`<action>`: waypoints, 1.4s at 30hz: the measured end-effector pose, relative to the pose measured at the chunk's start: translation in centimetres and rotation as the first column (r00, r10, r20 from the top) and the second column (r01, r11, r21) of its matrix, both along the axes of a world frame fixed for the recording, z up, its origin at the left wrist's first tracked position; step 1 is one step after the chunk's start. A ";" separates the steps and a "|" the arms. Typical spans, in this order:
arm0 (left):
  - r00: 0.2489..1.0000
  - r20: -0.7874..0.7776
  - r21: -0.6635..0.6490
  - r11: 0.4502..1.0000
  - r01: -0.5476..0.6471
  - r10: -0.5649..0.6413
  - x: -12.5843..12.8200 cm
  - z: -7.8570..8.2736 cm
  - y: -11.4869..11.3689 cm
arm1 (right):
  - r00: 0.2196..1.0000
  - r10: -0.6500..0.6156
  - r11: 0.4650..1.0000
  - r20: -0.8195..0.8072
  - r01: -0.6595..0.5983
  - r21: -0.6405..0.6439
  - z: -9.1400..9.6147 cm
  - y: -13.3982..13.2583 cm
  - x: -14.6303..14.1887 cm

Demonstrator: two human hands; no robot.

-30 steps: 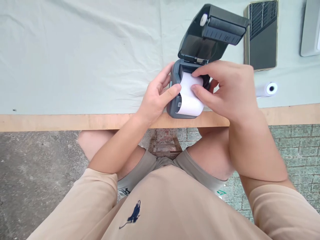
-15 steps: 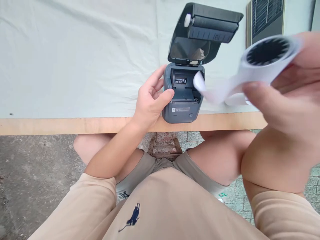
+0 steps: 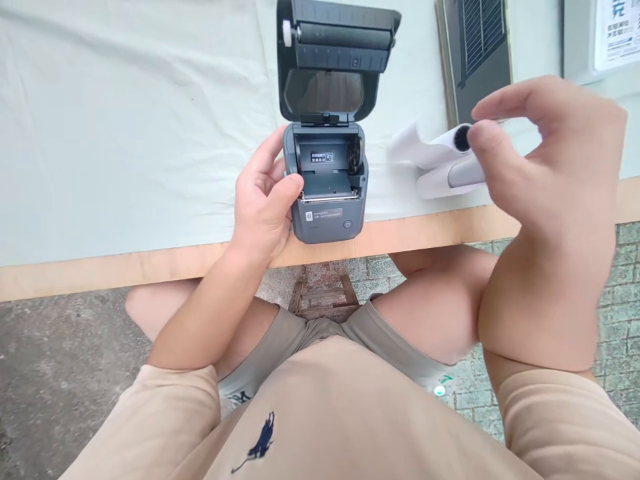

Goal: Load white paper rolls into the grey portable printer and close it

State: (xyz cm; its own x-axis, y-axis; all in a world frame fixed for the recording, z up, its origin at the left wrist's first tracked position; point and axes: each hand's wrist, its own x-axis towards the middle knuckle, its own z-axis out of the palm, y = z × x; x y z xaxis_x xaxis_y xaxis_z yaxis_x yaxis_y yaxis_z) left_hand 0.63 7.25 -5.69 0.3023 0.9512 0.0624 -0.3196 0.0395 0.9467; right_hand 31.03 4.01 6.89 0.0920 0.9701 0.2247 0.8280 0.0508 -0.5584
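Note:
A small grey label printer (image 3: 327,213) stands at the table's near edge with its lid (image 3: 333,60) swung up and its paper bay empty. My left hand (image 3: 263,200) wraps round the printer's left side, thumb on the front corner. A white paper roll (image 3: 435,147) with a loose tail lies on the cloth to the printer's right, beside a second roll (image 3: 445,180). My right hand (image 3: 545,167) hovers just right of the rolls with fingers spread; its thumb tip overlaps the upper roll's end.
A dark flat device with vent slats (image 3: 475,60) lies behind the rolls, and a white unit (image 3: 600,40) sits at the top right. A pale cloth (image 3: 125,120) covers the table, whose wooden edge (image 3: 100,270) runs in front. My knees and a stool are below.
My right hand lifted the paper roll out of the printer, carried it right and let it go on the cloth beside the other roll. My left hand stayed on the printer.

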 end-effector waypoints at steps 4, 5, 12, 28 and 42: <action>0.999 0.047 0.002 1.000 0.004 -0.004 0.1 0.5 -0.4 | 0.992 -0.103 0.994 -0.071 0.100 -0.040 1.5 -1.7 2.3; 0.998 0.066 -0.009 1.000 0.003 -0.002 0.1 0.4 -0.3 | 0.994 -0.077 0.992 -0.079 0.068 -0.111 1.7 -2.1 2.9; 0.991 0.134 0.089 0.996 -0.020 0.008 0.5 0.5 0.8 | 0.995 0.092 0.899 0.045 -0.063 -0.433 -0.4 -2.7 5.1; 0.996 0.088 0.073 0.997 -0.003 -0.004 0.6 0.7 -0.3 | 0.769 0.605 0.785 -0.208 -0.619 -0.004 0.4 1.0 -9.0; 0.999 0.019 0.012 1.000 0.028 -0.028 0.4 0.0 -0.4 | 0.830 0.470 0.876 0.300 -0.480 -0.044 0.2 1.5 -9.0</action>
State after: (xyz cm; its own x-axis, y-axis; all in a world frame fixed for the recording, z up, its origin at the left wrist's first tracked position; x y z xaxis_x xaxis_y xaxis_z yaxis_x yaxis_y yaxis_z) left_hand 1.00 6.83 -5.65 0.3277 0.9414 0.0795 -0.3366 0.0377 0.9409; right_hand 21.99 5.53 7.14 -0.4528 0.8692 0.1987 0.8216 0.4933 -0.2858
